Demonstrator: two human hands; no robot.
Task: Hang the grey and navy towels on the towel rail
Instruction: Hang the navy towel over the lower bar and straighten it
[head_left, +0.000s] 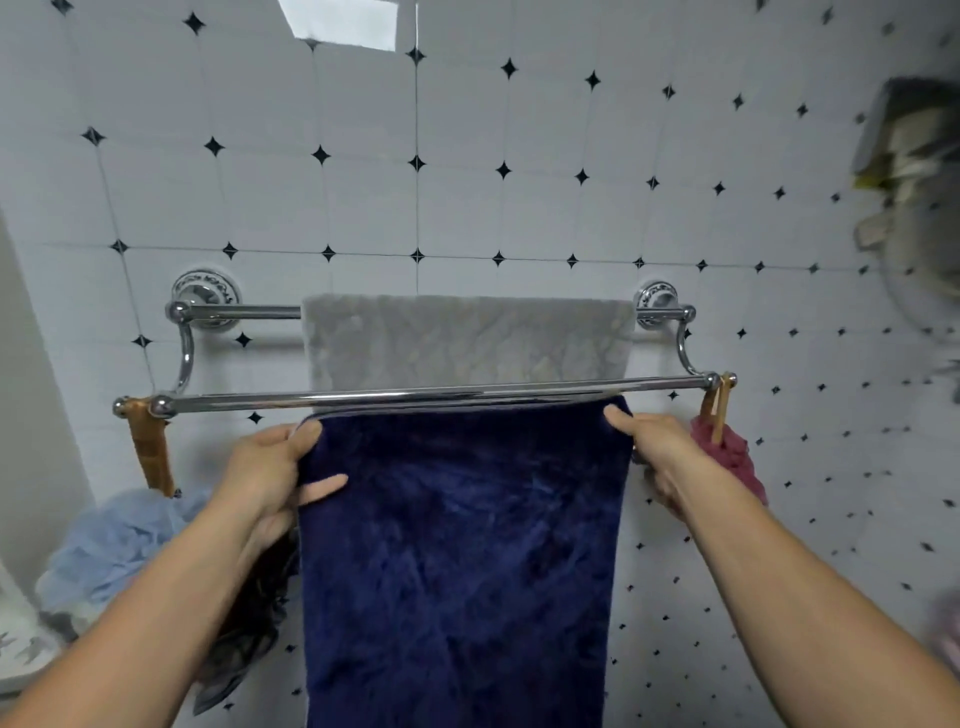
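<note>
A chrome double towel rail (234, 400) is fixed to the tiled wall. The grey towel (467, 340) hangs over its back bar. The navy towel (457, 561) hangs down just below the front bar, its top edge level with that bar. My left hand (270, 473) pinches the navy towel's upper left corner, thumb on top and a finger across the front. My right hand (660, 457) grips the upper right edge, with the thumb on the front and the fingers hidden behind the cloth.
A wooden-handled brush (150, 452) and a blue bath sponge (114, 551) hang at the rail's left end. At the right end a pink sponge (727, 457) hangs from a wooden peg. Blurred items sit on the wall at far right (914, 156).
</note>
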